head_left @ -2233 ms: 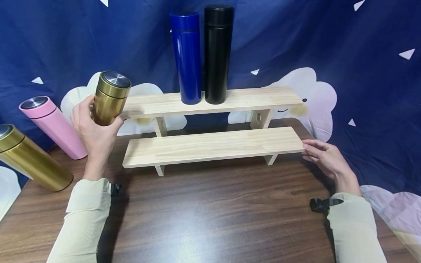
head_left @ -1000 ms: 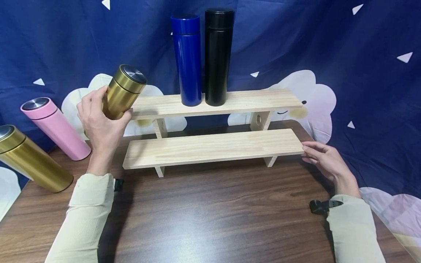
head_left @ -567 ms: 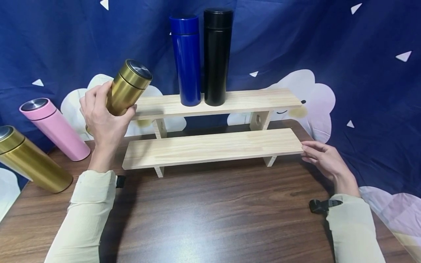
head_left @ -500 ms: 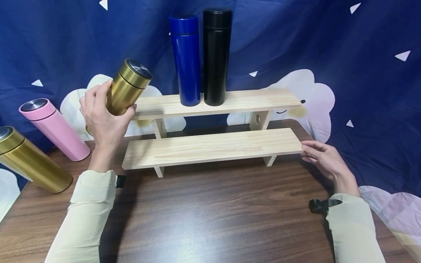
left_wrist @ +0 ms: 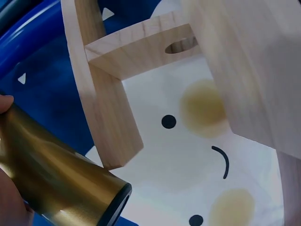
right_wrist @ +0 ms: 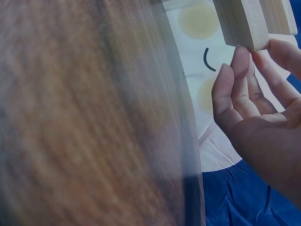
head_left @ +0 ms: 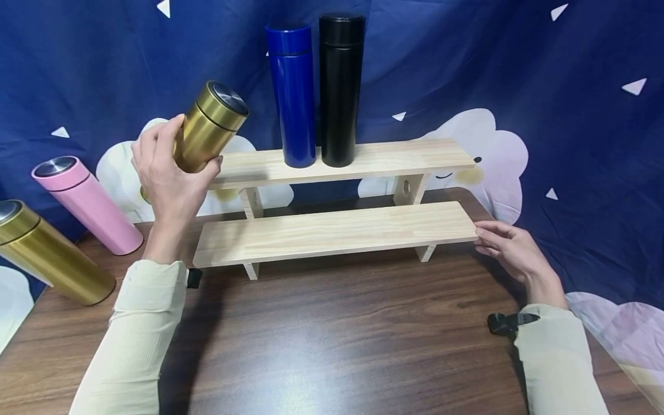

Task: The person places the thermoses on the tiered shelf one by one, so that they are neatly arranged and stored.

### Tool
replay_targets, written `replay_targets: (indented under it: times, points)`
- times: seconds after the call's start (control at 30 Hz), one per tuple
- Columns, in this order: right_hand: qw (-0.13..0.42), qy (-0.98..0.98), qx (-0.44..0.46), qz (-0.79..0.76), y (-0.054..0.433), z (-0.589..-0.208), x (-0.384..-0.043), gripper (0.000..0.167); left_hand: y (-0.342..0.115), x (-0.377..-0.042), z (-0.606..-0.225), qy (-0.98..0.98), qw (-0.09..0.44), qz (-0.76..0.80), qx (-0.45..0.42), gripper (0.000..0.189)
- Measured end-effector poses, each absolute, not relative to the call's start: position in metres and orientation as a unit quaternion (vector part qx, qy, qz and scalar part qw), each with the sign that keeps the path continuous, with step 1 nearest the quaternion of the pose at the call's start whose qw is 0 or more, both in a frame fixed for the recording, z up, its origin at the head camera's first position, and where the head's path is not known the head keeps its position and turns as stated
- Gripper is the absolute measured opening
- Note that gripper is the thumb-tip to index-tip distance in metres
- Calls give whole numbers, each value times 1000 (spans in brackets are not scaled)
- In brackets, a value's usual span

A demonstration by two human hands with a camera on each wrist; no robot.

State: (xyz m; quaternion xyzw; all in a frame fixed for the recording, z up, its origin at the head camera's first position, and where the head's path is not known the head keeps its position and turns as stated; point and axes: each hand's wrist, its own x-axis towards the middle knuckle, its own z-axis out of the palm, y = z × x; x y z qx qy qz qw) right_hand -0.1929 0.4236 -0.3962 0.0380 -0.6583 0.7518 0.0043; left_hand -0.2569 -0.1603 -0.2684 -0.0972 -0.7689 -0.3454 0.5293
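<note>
My left hand [head_left: 168,167] grips a gold vacuum flask [head_left: 210,129], raised and tilted to the right, beside the left end of the upper shelf board [head_left: 249,164]. In the left wrist view the flask's [left_wrist: 66,169] dark-rimmed base points toward the lower right, with fingertips showing at the left edge. At the far end of the two-tier wooden rack, my right hand [head_left: 510,251] pinches the right end of the lower shelf board [head_left: 337,233]. The right wrist view shows fingers and thumb on either side of that board's end [right_wrist: 254,28].
A blue flask [head_left: 293,104] and a black flask [head_left: 341,98] stand side by side on the upper board. On the brown table [head_left: 332,334] at the left stand a pink flask [head_left: 90,207] and another gold flask [head_left: 57,256]. A blue patterned curtain [head_left: 441,52] hangs behind.
My left hand has carried the gold flask up and to the right, toward the upper board, and the flask leans further right. The right hand stays at the lower board's end.
</note>
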Motion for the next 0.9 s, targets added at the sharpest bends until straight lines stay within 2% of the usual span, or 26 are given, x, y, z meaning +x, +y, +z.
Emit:
replay_targets:
  times: [0.9]
  points:
    - [5,-659,33,752,424,-396,-193,18,-139,-263,-246,-771,521,-346,-122,65]
